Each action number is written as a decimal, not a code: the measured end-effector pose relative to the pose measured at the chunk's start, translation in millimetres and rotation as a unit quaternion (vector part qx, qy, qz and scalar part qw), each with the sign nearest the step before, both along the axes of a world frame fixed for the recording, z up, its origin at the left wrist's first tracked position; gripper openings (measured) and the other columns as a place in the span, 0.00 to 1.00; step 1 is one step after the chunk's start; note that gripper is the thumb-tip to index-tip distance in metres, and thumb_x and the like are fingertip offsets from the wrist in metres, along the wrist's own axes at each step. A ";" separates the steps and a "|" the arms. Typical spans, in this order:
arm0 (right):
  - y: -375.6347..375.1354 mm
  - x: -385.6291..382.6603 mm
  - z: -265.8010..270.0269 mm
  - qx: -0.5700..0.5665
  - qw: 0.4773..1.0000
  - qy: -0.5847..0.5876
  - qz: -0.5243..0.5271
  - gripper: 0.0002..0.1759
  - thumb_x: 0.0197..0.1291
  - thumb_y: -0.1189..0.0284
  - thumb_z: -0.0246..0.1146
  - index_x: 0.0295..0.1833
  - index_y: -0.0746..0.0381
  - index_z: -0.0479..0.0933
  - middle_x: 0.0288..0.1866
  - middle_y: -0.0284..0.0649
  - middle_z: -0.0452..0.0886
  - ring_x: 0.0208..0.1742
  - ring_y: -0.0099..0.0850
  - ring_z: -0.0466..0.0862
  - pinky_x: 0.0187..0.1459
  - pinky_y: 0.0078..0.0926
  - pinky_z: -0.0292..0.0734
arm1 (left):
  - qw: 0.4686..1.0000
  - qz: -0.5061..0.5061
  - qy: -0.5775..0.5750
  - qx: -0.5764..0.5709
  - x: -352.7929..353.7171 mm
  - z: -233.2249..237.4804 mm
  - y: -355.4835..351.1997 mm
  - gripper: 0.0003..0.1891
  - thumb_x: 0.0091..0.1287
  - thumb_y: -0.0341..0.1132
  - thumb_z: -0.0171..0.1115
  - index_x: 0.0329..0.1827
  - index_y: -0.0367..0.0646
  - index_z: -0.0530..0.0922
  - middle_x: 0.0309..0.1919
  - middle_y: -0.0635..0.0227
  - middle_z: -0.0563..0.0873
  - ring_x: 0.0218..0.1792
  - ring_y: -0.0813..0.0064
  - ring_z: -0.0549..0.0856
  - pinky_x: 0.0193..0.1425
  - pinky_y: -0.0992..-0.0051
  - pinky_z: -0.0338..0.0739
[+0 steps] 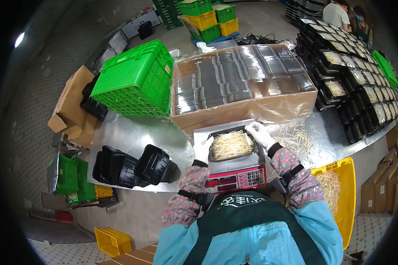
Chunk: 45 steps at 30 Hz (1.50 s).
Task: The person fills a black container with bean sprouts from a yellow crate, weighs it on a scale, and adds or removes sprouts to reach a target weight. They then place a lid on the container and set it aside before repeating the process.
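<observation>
A black plastic tray [211,155] filled with pale sprouts [232,145] rests on the metal plate of a red digital scale [239,179]. My left hand [202,149], in a white glove, touches the tray's left edge, with its fingers against the rim. At the tray's upper right corner, my right hand [260,135], also gloved in white, has its fingers closed at the rim; what lies between them is too small to make out. Loose sprouts [294,140] are scattered on the metal table to the right of the scale.
A cardboard box [247,108] of clear lids stands behind the scale, beside a green crate [132,77]. Black empty trays [152,165] lie left. Stacked filled trays [367,88] stand right, a yellow crate [351,198] nearer. Two people [338,17] are at the far right.
</observation>
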State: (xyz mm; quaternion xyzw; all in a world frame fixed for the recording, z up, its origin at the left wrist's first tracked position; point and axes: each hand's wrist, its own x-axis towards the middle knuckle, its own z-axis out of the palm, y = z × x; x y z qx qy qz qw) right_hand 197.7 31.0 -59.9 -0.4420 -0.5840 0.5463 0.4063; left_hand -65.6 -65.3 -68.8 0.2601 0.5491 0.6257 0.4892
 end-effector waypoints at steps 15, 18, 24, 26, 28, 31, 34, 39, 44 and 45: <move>-69.4 9.7 29.6 -0.287 0.944 0.164 0.014 0.15 0.60 0.73 0.68 0.30 0.56 0.67 0.19 0.39 0.79 0.10 0.26 0.75 0.08 0.25 0.69 | 0.984 0.014 -0.166 -0.063 32.7 36.5 -59.8 0.04 0.64 0.26 0.64 0.37 0.40 0.77 0.34 0.62 0.84 0.29 0.69 0.85 0.33 0.66 0.86; -64.5 15.5 83.6 -0.256 0.961 -0.085 0.060 0.15 0.66 0.62 0.65 0.32 0.59 0.71 0.18 0.38 0.78 0.12 0.25 0.75 0.11 0.26 0.67 | 0.982 0.020 -0.153 -0.111 37.2 50.0 -65.8 0.08 0.70 0.37 0.63 0.37 0.44 0.75 0.30 0.66 0.81 0.29 0.69 0.84 0.33 0.65 0.86; -32.0 -49.6 117.2 0.331 0.894 -0.302 0.024 0.25 0.62 0.47 0.60 0.39 0.60 0.79 0.29 0.46 0.82 0.35 0.45 0.84 0.39 0.45 0.77 | 0.930 -0.220 -0.222 -0.191 60.1 39.0 -64.1 0.35 0.70 0.65 0.49 0.53 0.35 0.75 0.43 0.53 0.84 0.47 0.54 0.86 0.51 0.48 0.82; -32.3 -91.3 111.5 0.442 0.834 -0.324 0.062 0.29 0.62 0.46 0.58 0.55 0.58 0.77 0.49 0.43 0.81 0.54 0.43 0.79 0.53 0.53 0.70 | 0.923 -0.255 -0.219 -0.185 70.8 28.1 -53.6 0.36 0.73 0.64 0.43 0.56 0.34 0.73 0.48 0.53 0.83 0.50 0.54 0.84 0.53 0.47 0.81; -38.5 -117.9 65.8 0.459 0.788 -0.403 0.083 0.36 0.63 0.43 0.55 0.64 0.59 0.72 0.51 0.43 0.80 0.53 0.41 0.78 0.53 0.51 0.70 | 0.937 -0.247 -0.192 -0.158 80.9 22.8 -48.6 0.31 0.75 0.58 0.40 0.62 0.37 0.70 0.56 0.53 0.80 0.55 0.53 0.82 0.54 0.46 0.80; -28.5 -124.5 78.2 0.365 0.824 -0.416 0.120 0.29 0.64 0.44 0.54 0.45 0.61 0.80 0.39 0.44 0.84 0.42 0.43 0.84 0.48 0.46 0.75 | 0.937 -0.243 -0.203 -0.147 81.7 25.9 -47.0 0.26 0.75 0.53 0.40 0.63 0.39 0.69 0.56 0.53 0.79 0.55 0.50 0.82 0.53 0.46 0.81; -15.4 -132.2 69.6 0.334 0.854 -0.390 0.081 0.27 0.67 0.47 0.53 0.31 0.59 0.80 0.29 0.44 0.85 0.32 0.44 0.85 0.39 0.44 0.77 | 0.933 -0.234 -0.209 -0.174 80.3 15.1 -46.2 0.28 0.76 0.52 0.37 0.66 0.40 0.68 0.61 0.52 0.78 0.59 0.52 0.80 0.55 0.47 0.79; -5.9 -118.8 67.0 0.302 0.883 -0.333 0.138 0.27 0.66 0.46 0.53 0.41 0.60 0.82 0.35 0.49 0.85 0.38 0.48 0.86 0.45 0.46 0.79 | 0.927 -0.237 -0.231 -0.174 76.0 17.2 -46.1 0.28 0.76 0.52 0.45 0.59 0.30 0.69 0.53 0.48 0.80 0.47 0.53 0.85 0.52 0.53 0.82; 4.2 -30.9 82.2 0.174 0.891 -0.340 0.244 0.33 0.63 0.43 0.56 0.59 0.58 0.79 0.50 0.51 0.84 0.55 0.46 0.83 0.58 0.39 0.75 | 0.965 -0.193 -0.077 -0.163 64.5 34.3 -64.2 0.25 0.74 0.46 0.53 0.49 0.25 0.73 0.35 0.43 0.85 0.27 0.59 0.87 0.32 0.64 0.86; 0.4 -8.4 80.8 0.142 0.896 -0.343 0.242 0.32 0.63 0.43 0.55 0.57 0.59 0.80 0.51 0.50 0.84 0.55 0.46 0.82 0.59 0.39 0.74 | 0.969 -0.183 -0.047 -0.158 64.4 34.6 -65.5 0.24 0.73 0.45 0.54 0.48 0.24 0.73 0.31 0.43 0.85 0.22 0.59 0.86 0.28 0.65 0.85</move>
